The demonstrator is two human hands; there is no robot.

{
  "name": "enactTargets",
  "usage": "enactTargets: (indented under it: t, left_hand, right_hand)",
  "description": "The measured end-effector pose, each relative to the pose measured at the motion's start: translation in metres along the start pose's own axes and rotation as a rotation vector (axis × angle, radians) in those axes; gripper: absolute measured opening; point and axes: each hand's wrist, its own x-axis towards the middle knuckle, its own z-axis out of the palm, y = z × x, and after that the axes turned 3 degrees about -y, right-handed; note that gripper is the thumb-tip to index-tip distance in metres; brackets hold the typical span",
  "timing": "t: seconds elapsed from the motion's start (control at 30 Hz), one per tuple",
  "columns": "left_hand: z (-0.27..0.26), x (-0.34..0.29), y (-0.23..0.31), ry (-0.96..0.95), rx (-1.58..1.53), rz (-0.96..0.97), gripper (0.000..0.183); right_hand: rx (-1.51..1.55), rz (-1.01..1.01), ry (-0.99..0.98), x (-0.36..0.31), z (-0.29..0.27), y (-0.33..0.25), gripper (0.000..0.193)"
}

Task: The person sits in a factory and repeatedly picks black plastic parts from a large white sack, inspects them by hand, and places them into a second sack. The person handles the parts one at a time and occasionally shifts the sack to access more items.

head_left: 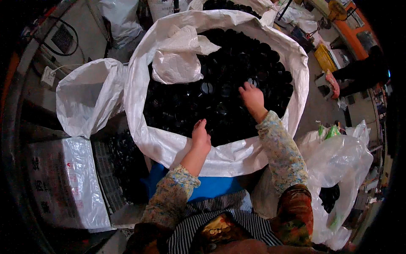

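The right hand's [253, 101] fingers are bent down among glossy black round caps, their tips against a grey-faced cap [252, 81]; whether they grip it or only touch it cannot be told. Lower and to their left, the left hand [201, 139] hangs over the near edge of the heap, its fingers curled together with the thumb alongside; whether anything is held inside them is hidden. The heap of black caps [228, 114] lies beneath and around both sets of fingers, and reaches well beyond the right fingertips. Between the two hands, but farther from the body, another grey-faced cap [207, 88] lies face up. Left of the right fingers, a crumpled white bag [176, 67] rests on top of the heap. All this sits in a large white woven sack [137, 93], its folded rim circling the hands and passing under the left wrist. Below that wrist, blue material [215, 189] shows under the rim. Well left of the left fingers stand a smaller open woven sack [86, 95] and, nearer the body, a taped carton [82, 182]. Well right of the right fingers is a translucent plastic bag [338, 163]; beyond it, farther away, are a yellow crate [325, 57] and a person in dark clothing [361, 74].
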Motion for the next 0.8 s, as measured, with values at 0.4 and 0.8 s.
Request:
enactTargets:
  t: [0.4, 0.8]
  left_hand:
    - [0.008, -0.008, -0.009, 0.096, 0.162, -0.028, 0.055]
    - [-0.009, 0.011, -0.018, -0.111, 0.058, -0.022, 0.06]
  right_hand:
    - [0.961, 0.122, -0.214, -0.067, -0.02, -0.086, 0.019]
    - [1.076, 0.024, -0.205, -0.057, -0.036, -0.094, 0.056]
